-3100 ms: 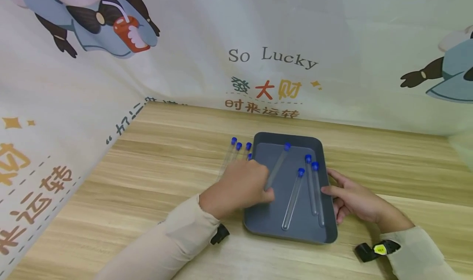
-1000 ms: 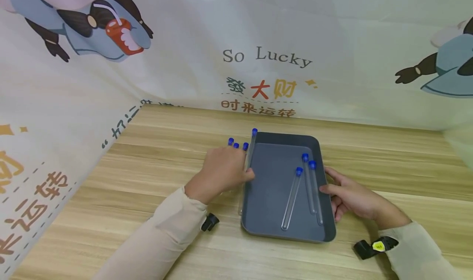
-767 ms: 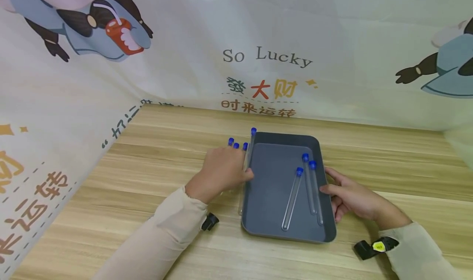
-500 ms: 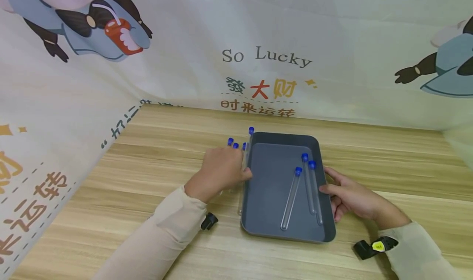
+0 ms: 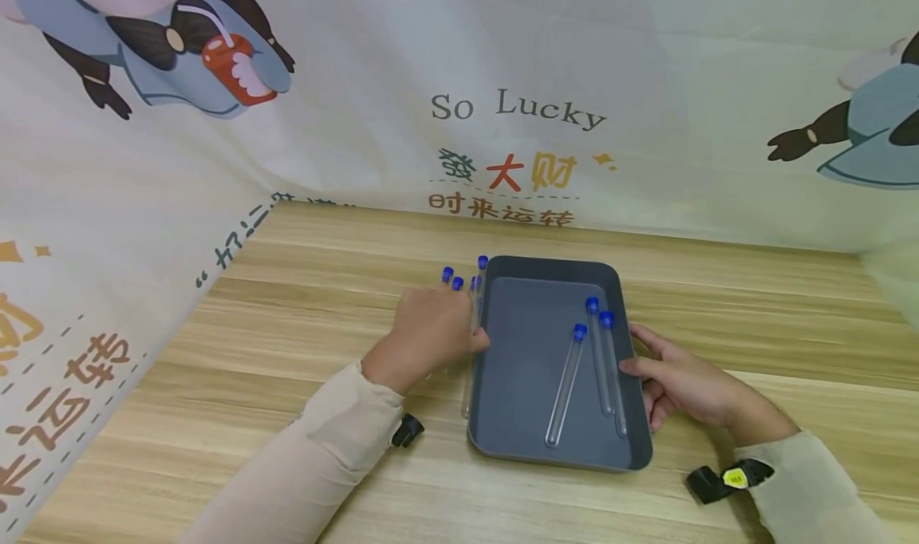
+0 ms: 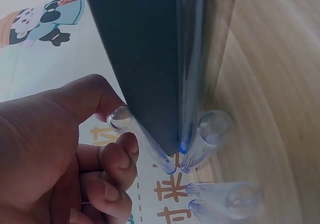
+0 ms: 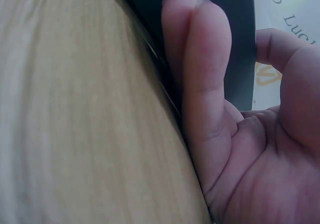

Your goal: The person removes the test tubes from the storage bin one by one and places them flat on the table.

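My left hand (image 5: pixel 431 329) is at the left side of a dark grey tray (image 5: pixel 527 368). Between its thumb and fingers it pinches a clear test tube (image 6: pixel 150 144) with a blue cap, close outside the tray wall. More blue-capped test tubes (image 5: pixel 448 275) lie on the table there, partly hidden by the hand; the left wrist view shows one test tube (image 6: pixel 192 59) along the wall. Inside the tray, toward its right, lie three capped test tubes (image 5: pixel 567 386). My right hand (image 5: pixel 689 388) holds the tray's right wall, thumb at the rim and fingers against the outside.
The tray stands on a wood-grain table (image 5: pixel 323 305). A pale printed cloth (image 5: pixel 682 129) with cartoon figures and lettering rises behind and at the left. A black wrist device (image 5: pixel 728 482) sits by the right sleeve.
The left hand has carried its test tube from over the tray leftward, past the left wall, then lowered it slightly outside. The right hand stays on the tray.
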### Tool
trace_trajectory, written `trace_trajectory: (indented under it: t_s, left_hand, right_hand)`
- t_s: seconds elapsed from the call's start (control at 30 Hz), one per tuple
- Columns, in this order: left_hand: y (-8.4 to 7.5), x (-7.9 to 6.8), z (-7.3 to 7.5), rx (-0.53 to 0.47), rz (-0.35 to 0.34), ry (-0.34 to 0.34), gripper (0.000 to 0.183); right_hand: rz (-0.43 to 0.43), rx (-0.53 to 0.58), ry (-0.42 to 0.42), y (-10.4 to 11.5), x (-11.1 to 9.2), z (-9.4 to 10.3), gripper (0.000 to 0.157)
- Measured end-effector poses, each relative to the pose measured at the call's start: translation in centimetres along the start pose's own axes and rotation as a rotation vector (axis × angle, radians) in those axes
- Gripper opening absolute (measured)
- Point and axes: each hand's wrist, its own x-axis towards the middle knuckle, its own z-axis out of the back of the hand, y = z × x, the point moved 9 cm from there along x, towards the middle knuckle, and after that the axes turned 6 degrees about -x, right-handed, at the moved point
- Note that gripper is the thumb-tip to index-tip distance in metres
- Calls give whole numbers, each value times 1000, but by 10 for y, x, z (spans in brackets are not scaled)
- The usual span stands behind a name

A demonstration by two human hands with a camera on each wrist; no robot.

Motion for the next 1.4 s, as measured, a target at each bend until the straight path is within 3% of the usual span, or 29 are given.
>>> trace_trajectory:
  t_s: [0.23, 0.47, 0.8, 1.4]
  left_hand:
    - [-1, 0, -1, 6, -11, -2, 54]
    - [4, 1, -3, 21, 25, 47, 50]
    - [7, 0, -5, 39, 15, 87, 51]
    - [14, 1, -8, 73, 24, 101, 46]
  right_hand:
    - [10, 8, 7, 2, 0, -1, 81]
    - [-3, 11, 4, 0, 0, 1, 80]
    - [29, 14, 22, 4, -1, -2, 79]
    - [28, 4, 15, 4, -1, -2, 79]
